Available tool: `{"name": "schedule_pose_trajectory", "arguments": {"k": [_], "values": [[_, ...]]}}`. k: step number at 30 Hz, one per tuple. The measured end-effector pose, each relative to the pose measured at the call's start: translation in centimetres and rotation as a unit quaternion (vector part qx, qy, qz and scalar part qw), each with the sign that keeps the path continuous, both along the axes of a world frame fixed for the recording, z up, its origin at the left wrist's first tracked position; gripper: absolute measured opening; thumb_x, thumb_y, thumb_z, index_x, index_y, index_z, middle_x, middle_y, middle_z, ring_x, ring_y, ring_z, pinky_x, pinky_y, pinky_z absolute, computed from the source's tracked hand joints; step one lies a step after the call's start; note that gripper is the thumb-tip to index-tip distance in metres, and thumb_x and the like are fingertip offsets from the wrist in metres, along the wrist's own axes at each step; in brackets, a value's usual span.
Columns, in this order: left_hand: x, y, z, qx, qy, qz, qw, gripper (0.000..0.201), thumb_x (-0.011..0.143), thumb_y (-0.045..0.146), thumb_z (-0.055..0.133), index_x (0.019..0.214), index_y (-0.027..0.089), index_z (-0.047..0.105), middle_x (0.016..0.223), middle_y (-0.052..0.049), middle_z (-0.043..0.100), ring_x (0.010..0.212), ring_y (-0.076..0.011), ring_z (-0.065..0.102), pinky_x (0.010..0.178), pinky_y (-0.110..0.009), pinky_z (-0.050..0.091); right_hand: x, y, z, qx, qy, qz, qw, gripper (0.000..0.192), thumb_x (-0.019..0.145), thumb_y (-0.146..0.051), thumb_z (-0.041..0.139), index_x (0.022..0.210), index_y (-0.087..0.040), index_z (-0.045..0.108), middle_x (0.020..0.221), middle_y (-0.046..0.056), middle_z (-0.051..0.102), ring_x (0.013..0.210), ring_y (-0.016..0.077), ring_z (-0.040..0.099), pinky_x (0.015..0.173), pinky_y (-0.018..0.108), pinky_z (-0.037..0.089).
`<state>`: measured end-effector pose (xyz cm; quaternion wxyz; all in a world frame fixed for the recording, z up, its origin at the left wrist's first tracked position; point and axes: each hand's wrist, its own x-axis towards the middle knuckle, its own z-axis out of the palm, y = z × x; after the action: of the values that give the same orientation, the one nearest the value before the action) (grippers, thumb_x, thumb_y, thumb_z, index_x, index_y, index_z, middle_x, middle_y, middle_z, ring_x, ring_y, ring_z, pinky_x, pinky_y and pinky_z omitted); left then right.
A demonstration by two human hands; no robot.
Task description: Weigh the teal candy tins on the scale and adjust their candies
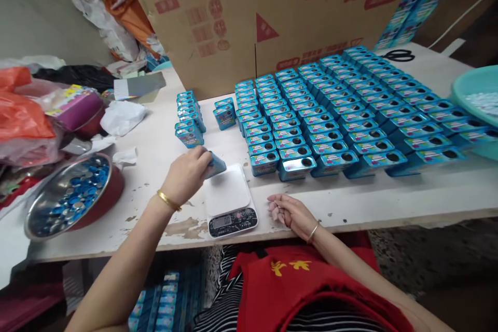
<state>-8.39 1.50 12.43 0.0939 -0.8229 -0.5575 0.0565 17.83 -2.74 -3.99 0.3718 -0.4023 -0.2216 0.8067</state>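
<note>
The left hand (189, 172) grips a small blue rectangular tin (215, 165) over the white digital scale (229, 199); the right hand (290, 212) rests loosely curled, holding nothing, on the white worktop (389, 197).

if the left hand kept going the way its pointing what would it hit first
Probably the tin at the near left corner of the block: the left hand, holding a tin over the scale, points right and slightly away. Depth is unclear.
</note>
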Motion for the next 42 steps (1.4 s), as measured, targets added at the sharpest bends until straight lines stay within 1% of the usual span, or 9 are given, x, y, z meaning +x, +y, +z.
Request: {"name": "schedule_pose_trajectory", "arguments": {"k": [4, 8, 12, 15, 22, 27, 33, 39, 42], "values": [[3.0, -1.4, -1.0, -0.056, 0.013, -0.023, 0.998, 0.013, 0.09, 0.027, 0.049, 0.093, 0.016, 0.056, 0.1, -0.009, 0.058, 0.084, -0.0208, 0.057, 0.069, -0.032, 0.045, 0.1, -0.2, -0.3, 0.005, 0.003, -0.001, 1.0, 0.031, 0.063, -0.032, 0.074, 0.083, -0.012, 0.062, 0.067, 0.003, 0.062, 0.049, 0.0078, 0.054, 0.039, 0.017, 0.031], [3.4, -1.5, -2.0, -0.084, -0.006, -0.027, 0.996, 0.014, 0.088, 0.026, 0.053, 0.096, 0.016, 0.055, 0.1, -0.009, 0.06, 0.087, -0.0225, 0.058, 0.072, -0.034, 0.047, 0.4, -0.3, -0.1, 0.005, 0.006, 0.007, 1.0, 0.029, 0.066, -0.032, 0.072, 0.085, -0.012, 0.062, 0.069, 0.003, 0.063, 0.052, 0.0081, 0.057, 0.041, 0.016, 0.035], [1.5, -2.3, -1.7, -0.003, -0.13, -0.04, 0.991, 0.033, 0.086, 0.039, 0.057, 0.109, 0.017, 0.052, 0.113, -0.01, 0.058, 0.103, -0.0248, 0.055, 0.087, -0.039, 0.046, 1.1, -0.3, 0.7, -0.015, -0.011, 0.051, 0.999, 0.023, 0.071, -0.024, 0.072, 0.089, -0.013, 0.062, 0.082, 0.008, 0.069, 0.068, 0.0109, 0.065, 0.054, 0.016, 0.048], [-1.2, -4.1, -2.2, 0.09, -0.244, 0.018, 0.965, 0.037, 0.088, 0.044, 0.053, 0.113, 0.017, 0.051, 0.111, -0.009, 0.06, 0.105, -0.0227, 0.056, 0.092, -0.038, 0.046, 1.6, -0.5, 1.2, -0.037, -0.053, 0.098, 0.993, 0.021, 0.072, -0.02, 0.073, 0.089, -0.014, 0.062, 0.088, 0.01, 0.071, 0.078, 0.0122, 0.068, 0.065, 0.018, 0.053], [-6.2, -10.5, -9.4, 0.125, -0.393, 0.226, 0.883, 0.03, 0.086, 0.044, 0.054, 0.097, 0.017, 0.059, 0.094, -0.006, 0.065, 0.09, -0.0179, 0.061, 0.086, -0.034, 0.049, 1.9, -0.6, 2.1, 0.016, -0.202, 0.14, 0.969, 0.034, 0.064, -0.042, 0.078, 0.07, -0.014, 0.059, 0.068, 0.008, 0.069, 0.056, 0.011, 0.062, 0.052, 0.02, 0.048], [-5.6, -12.4, -12.2, 0.086, -0.448, 0.252, 0.853, 0.03, 0.088, 0.045, 0.05, 0.095, 0.017, 0.059, 0.094, -0.006, 0.065, 0.09, -0.0176, 0.061, 0.086, -0.035, 0.049, 0.1, 1.5, 6.3, 0.275, -0.315, 0.141, 0.897, 0.032, 0.073, -0.047, 0.066, 0.074, -0.015, 0.065, 0.054, 0.001, 0.06, 0.049, 0.0097, 0.049, 0.049, 0.022, 0.039], [-2.7, -10.6, -9.5, 0.177, -0.423, 0.176, 0.871, 0.024, 0.091, 0.034, 0.049, 0.107, 0.018, 0.056, 0.105, -0.008, 0.061, 0.103, -0.019, 0.057, 0.092, -0.038, 0.047, -5.6, 4.7, 11.0, 0.516, -0.312, 0.058, 0.796, 0.02, 0.084, -0.032, 0.057, 0.094, -0.019, 0.07, 0.085, 0.003, 0.07, 0.069, 0.0146, 0.06, 0.068, 0.029, 0.047], [-0.1, -9.0, -8.8, 0.2, -0.322, 0.102, 0.919, 0.042, 0.089, 0.036, 0.052, 0.129, 0.024, 0.045, 0.135, -0.011, 0.047, 0.128, -0.0241, 0.041, 0.105, -0.046, 0.036, -9.2, 5.8, 9.6, 0.634, -0.365, 0.043, 0.68, 0.03, 0.088, -0.027, 0.054, 0.115, -0.022, 0.065, 0.102, 0.006, 0.07, 0.097, 0.0227, 0.058, 0.088, 0.04, 0.044], [0.5, -8.7, -9.3, 0.204, -0.277, 0.1, 0.934, 0.047, 0.089, 0.038, 0.053, 0.132, 0.024, 0.041, 0.141, -0.011, 0.042, 0.135, -0.0264, 0.032, 0.11, -0.051, 0.028, -9.6, 5.9, 8.4, 0.646, -0.387, 0.048, 0.656, 0.032, 0.089, -0.029, 0.054, 0.119, -0.024, 0.063, 0.117, 0.006, 0.066, 0.116, 0.0249, 0.053, 0.098, 0.044, 0.037]]}}
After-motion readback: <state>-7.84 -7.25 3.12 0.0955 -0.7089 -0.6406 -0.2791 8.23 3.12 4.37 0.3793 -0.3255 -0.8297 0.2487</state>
